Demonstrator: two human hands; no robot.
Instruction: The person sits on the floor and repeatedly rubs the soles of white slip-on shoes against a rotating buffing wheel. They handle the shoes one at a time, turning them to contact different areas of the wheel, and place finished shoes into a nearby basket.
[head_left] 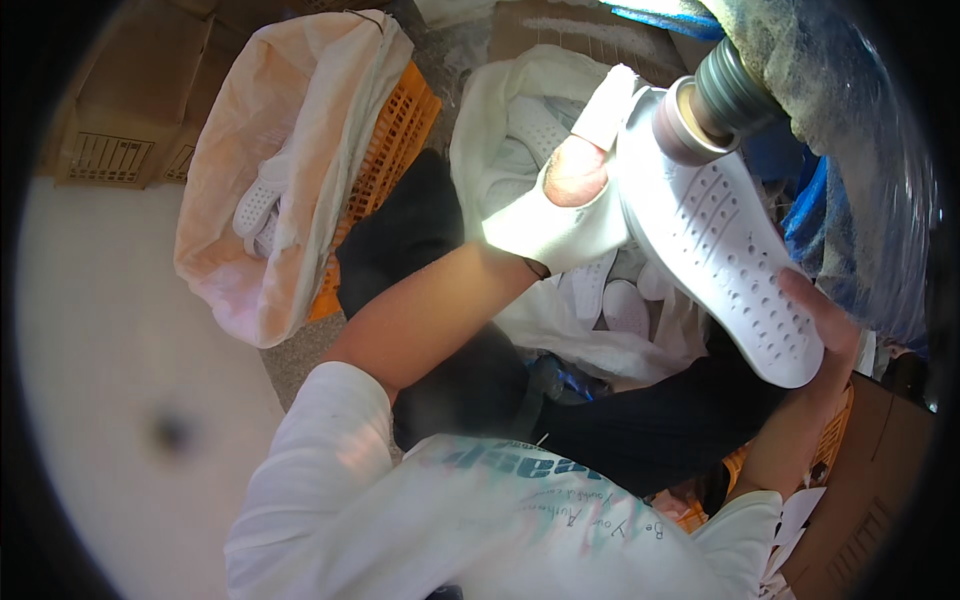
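A white shoe, with rows of small holes across its long flat face, slants from upper left to lower right. My left hand wears a white glove with a gap that bares part of the thumb. It grips the shoe's upper left edge; its other fingers are hidden behind. My bare right hand holds the narrower lower end, its fingers mostly out of sight behind it. A ribbed grey-green cylinder with a pale round end overlaps the upper end of the shoe, apparently touching it. Bright light falls there.
A white-lined bag of white shoes stands below my hands. Left of it, an orange crate holds a pale liner with more white shoes. Dusty plastic sheeting hangs at upper right. Cardboard boxes stand at upper left.
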